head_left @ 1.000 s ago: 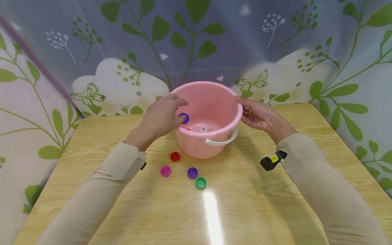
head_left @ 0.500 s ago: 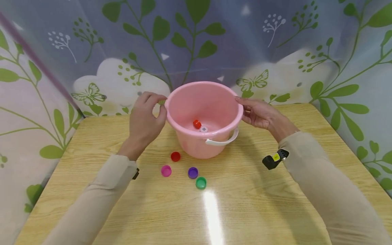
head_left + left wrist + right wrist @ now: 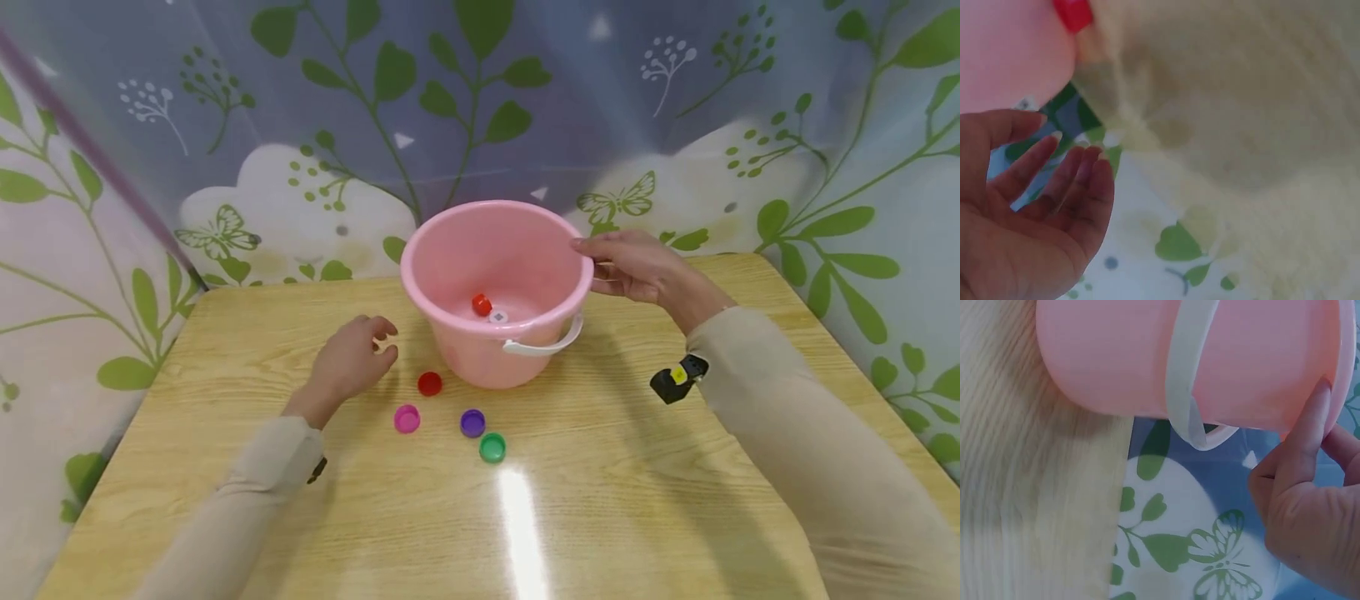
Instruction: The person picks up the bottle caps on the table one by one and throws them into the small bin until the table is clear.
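A pink bucket [image 3: 480, 358] with a white handle [image 3: 540, 348] stands upright on the table. My right hand [image 3: 633, 265] pinches its right rim between thumb and fingers, as the right wrist view [image 3: 1310, 481] also shows. Lower left of the bucket, my left hand [image 3: 352, 362] is in the air with loosely bent fingers and nothing in them. Nearest to it lies a red bottle cap [image 3: 430, 383], then a pink cap [image 3: 407, 419]. A purple cap [image 3: 472, 423] and a green cap [image 3: 492, 448] lie in front of the bucket. Inside are a red piece [image 3: 482, 305] and a white disc [image 3: 498, 316].
The wooden table [image 3: 600, 508] ends at a patterned curtain [image 3: 300, 108] close behind the bucket. More of this cloth hangs at both sides. A small black device [image 3: 678, 377] is strapped to the right wrist.
My left hand, earlier holding a blue cap at the bucket's left rim, has come away and down toward the caps on the table. The blue cap is out of sight. My right hand stays at the rim.
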### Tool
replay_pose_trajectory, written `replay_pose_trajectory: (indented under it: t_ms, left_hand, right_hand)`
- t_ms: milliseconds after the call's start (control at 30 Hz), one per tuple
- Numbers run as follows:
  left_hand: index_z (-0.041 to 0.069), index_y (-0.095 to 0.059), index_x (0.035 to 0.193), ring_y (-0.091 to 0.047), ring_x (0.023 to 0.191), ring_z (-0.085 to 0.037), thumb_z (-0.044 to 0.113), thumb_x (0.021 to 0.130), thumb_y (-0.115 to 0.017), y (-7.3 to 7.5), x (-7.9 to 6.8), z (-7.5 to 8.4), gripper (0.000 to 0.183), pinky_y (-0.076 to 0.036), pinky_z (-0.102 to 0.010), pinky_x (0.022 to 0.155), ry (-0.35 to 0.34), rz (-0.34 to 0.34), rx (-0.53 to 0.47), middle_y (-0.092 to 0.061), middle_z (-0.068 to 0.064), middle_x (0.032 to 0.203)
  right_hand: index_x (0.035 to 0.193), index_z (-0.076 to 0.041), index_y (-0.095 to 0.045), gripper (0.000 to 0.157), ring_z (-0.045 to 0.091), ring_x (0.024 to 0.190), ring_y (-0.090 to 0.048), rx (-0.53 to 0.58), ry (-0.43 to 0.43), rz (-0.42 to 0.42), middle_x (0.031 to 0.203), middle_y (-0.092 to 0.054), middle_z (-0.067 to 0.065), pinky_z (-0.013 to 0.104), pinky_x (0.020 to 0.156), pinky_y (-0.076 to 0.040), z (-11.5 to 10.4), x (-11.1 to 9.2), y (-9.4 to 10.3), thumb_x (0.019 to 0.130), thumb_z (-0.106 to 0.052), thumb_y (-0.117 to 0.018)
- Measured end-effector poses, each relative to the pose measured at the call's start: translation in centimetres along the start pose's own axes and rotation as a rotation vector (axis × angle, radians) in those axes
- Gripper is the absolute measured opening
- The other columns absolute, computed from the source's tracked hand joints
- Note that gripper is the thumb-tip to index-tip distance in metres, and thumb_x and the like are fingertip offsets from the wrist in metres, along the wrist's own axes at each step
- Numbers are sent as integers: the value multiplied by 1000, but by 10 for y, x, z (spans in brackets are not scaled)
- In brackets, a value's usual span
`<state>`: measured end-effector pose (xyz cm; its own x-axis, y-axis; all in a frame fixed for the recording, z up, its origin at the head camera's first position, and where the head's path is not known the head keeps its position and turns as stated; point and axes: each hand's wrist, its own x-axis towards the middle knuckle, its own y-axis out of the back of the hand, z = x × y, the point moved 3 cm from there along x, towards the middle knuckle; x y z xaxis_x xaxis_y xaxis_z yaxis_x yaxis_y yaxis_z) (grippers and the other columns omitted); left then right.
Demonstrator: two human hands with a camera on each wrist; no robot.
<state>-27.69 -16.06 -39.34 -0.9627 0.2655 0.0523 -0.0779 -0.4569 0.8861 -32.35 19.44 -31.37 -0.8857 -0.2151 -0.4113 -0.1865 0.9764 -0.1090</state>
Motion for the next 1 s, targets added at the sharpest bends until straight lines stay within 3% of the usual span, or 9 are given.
replay_pose_trajectory:
  t_ms: [200,500,633,767,1000]
  left_hand:
    - [1,-65,115,-60,96,-31,27,87,-61,-21,-1,7,37,-53,-47,81,-21,-134,55,-60,-16,111]
    - [10,-70,103,-59,90,-23,41,81,-74,-35,1,24,38,-53,-41,78,25,-242,116,-63,-5,101]
    - [14,-69,91,-57,77,-18,38,81,-75,-38,3,31,27,-52,-35,66,6,-248,136,-63,0,87]
    - [16,-62,77,-51,65,-17,32,82,-72,-40,4,36,20,-44,-30,54,-20,-238,160,-55,1,73]
    - [16,-58,67,-49,65,-18,23,82,-71,-43,6,38,21,-44,-30,55,-81,-219,191,-53,1,68]
  right_hand:
    - [121,3,-54,38,12,72,-60,-93,5,26,94,-58,7,24,70,-57,-4,-1,-2,93,-21,-65]
    - [121,2,-53,39,12,76,-62,-159,27,61,98,-58,7,26,75,-57,-7,-3,-3,92,-21,-66]
    - [121,2,-53,39,12,77,-62,-169,35,71,98,-59,7,27,75,-57,-7,-3,-1,92,-21,-66]
    - [120,2,-53,39,12,78,-61,-178,39,75,98,-58,7,26,74,-57,-7,-2,-1,92,-22,-67]
    - [121,1,-54,41,12,78,-62,-176,39,82,98,-58,6,25,73,-57,-6,-3,-2,91,-24,-68]
